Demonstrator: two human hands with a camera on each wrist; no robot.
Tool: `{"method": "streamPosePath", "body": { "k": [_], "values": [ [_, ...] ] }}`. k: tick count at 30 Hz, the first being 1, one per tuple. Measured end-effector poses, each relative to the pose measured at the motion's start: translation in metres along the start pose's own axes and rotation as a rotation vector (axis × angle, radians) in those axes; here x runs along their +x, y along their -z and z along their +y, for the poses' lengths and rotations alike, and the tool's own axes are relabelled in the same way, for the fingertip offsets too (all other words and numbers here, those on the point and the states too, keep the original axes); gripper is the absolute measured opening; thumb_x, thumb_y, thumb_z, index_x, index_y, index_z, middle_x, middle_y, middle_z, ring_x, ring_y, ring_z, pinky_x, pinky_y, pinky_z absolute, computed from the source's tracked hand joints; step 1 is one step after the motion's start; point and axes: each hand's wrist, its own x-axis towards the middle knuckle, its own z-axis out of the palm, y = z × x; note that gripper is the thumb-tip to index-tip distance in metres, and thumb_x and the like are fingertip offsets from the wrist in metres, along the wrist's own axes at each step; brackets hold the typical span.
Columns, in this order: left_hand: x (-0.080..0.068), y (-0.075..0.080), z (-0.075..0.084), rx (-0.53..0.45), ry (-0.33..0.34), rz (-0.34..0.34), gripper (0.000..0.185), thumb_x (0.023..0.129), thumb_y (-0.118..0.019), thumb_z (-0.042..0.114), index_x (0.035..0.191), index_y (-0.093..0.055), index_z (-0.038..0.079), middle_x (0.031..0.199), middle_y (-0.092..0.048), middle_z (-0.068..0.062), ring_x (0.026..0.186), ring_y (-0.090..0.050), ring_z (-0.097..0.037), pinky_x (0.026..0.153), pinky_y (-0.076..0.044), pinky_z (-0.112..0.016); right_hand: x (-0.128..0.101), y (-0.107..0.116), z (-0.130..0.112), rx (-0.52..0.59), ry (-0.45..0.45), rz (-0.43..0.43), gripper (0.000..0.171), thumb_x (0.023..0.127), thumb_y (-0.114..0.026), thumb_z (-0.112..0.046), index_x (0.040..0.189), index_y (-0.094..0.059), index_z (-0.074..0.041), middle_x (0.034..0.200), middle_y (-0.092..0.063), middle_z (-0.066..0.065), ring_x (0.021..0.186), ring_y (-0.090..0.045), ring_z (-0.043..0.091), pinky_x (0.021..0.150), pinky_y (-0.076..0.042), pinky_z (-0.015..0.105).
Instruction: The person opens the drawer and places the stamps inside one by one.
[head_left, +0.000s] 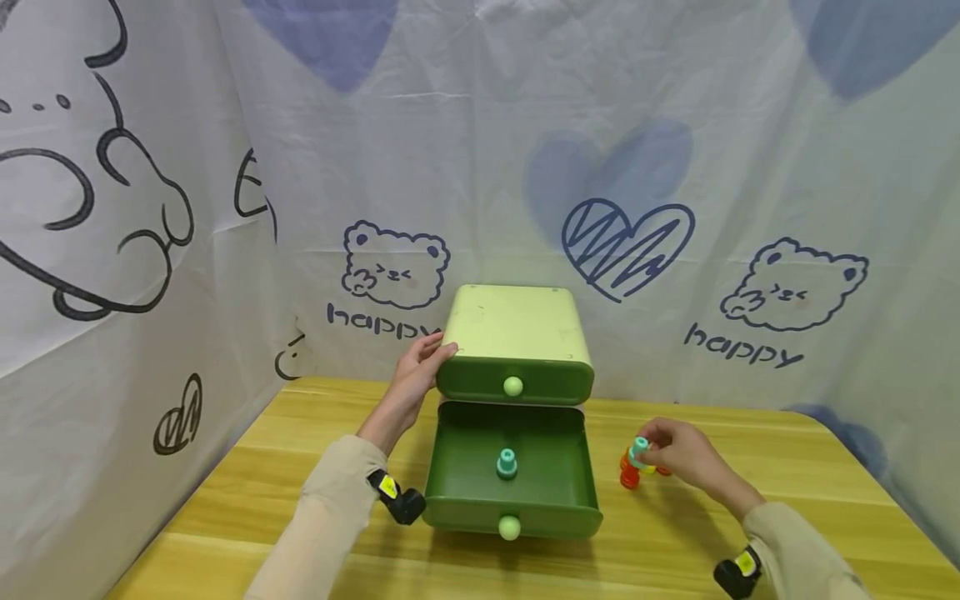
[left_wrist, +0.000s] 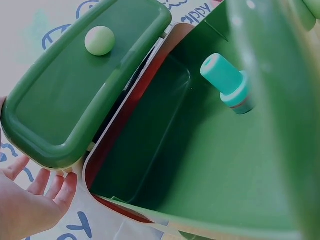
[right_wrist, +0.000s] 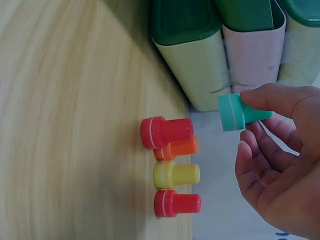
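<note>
Got a teal stamper in the right hand, off to the right of the pulled-out lower drawer.

Pinching it by the narrow handle between thumb and fingers, roughly upright on its long axis, wide base down, up off the desk and close by a red stamper, an orange one, a yellow one and another red one. Gotta look left from there, past the side wall, to spot a second teal stamper standing inside. Way nearer the loose bunch with the right hand, tbh. Resting the left hand on the cabinet's left side, fingers loosely spread, can't tell how firmly.
</note>
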Motion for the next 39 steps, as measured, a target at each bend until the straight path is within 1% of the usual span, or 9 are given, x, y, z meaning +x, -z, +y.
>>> {"method": "streamPosePath", "body": {
  "k": [8, 16, 19, 26, 32, 36, 39],
  "values": [
    [0.001, 0.000, -0.001, 0.000, 0.007, -0.002, 0.061, 0.094, -0.060, 0.028, 0.145, -0.037, 0.004, 0.145, -0.039, -0.017, 0.123, -0.045, -0.032, 0.101, -0.037, -0.044, 0.000, 0.008, -0.014, 0.039, 0.026, -0.097, 0.016, 0.081, -0.074, -0.006, 0.093, -0.064, -0.001, 0.083, -0.061, 0.004, 0.077, -0.055, 0.020, 0.061, -0.051, 0.037],
    [0.000, 0.000, 0.001, -0.001, 0.002, -0.006, 0.061, 0.095, -0.060, 0.028, 0.145, -0.036, 0.003, 0.145, -0.039, -0.018, 0.122, -0.045, -0.032, 0.100, -0.037, -0.043, 0.002, 0.011, -0.033, 0.037, 0.035, -0.137, 0.016, 0.081, -0.075, -0.010, 0.089, -0.063, -0.004, 0.085, -0.060, 0.005, 0.080, -0.054, 0.022, 0.063, -0.050, 0.034],
    [0.000, 0.000, 0.000, 0.000, 0.004, -0.001, 0.061, 0.094, -0.060, 0.028, 0.145, -0.037, 0.004, 0.145, -0.039, -0.018, 0.122, -0.046, -0.031, 0.100, -0.037, -0.043, 0.002, 0.011, -0.038, 0.029, 0.053, -0.149, 0.016, 0.081, -0.075, -0.011, 0.089, -0.063, -0.005, 0.085, -0.060, 0.004, 0.080, -0.054, 0.022, 0.065, -0.050, 0.035],
    [0.000, 0.000, 0.000, 0.000, -0.005, -0.005, 0.061, 0.094, -0.060, 0.028, 0.145, -0.037, 0.003, 0.145, -0.039, -0.018, 0.123, -0.045, -0.032, 0.100, -0.037, -0.043, 0.004, 0.016, -0.050, -0.038, 0.138, -0.150, 0.013, 0.082, -0.075, -0.011, 0.086, -0.063, -0.007, 0.084, -0.061, 0.001, 0.080, -0.055, 0.020, 0.070, -0.049, 0.035],
    [-0.001, -0.001, 0.001, 0.002, -0.004, -0.001, 0.061, 0.095, -0.060, 0.028, 0.145, -0.036, 0.004, 0.146, -0.039, -0.018, 0.123, -0.045, -0.032, 0.100, -0.037, -0.043, 0.005, 0.020, -0.063, -0.051, 0.184, -0.170, 0.010, 0.083, -0.073, -0.009, 0.088, -0.065, -0.006, 0.084, -0.062, 0.001, 0.081, -0.055, 0.020, 0.071, -0.050, 0.035],
    [-0.002, -0.001, 0.001, 0.008, 0.001, 0.001, 0.062, 0.094, -0.061, 0.029, 0.145, -0.037, 0.004, 0.145, -0.039, -0.017, 0.122, -0.045, -0.031, 0.100, -0.037, -0.043, 0.005, 0.021, -0.072, -0.076, 0.186, -0.179, 0.012, 0.083, -0.073, -0.010, 0.092, -0.067, -0.005, 0.086, -0.063, 0.000, 0.082, -0.056, 0.019, 0.070, -0.050, 0.034],
    [-0.003, 0.000, 0.000, 0.016, -0.010, 0.001, 0.064, 0.092, -0.063, 0.033, 0.145, -0.038, 0.005, 0.144, -0.040, -0.017, 0.121, -0.046, -0.031, 0.100, -0.037, -0.044, 0.005, 0.022, -0.078, -0.085, 0.188, -0.187, 0.014, 0.083, -0.074, -0.010, 0.093, -0.067, -0.005, 0.087, -0.064, 0.000, 0.082, -0.056, 0.019, 0.070, -0.050, 0.034]
  ]
}}
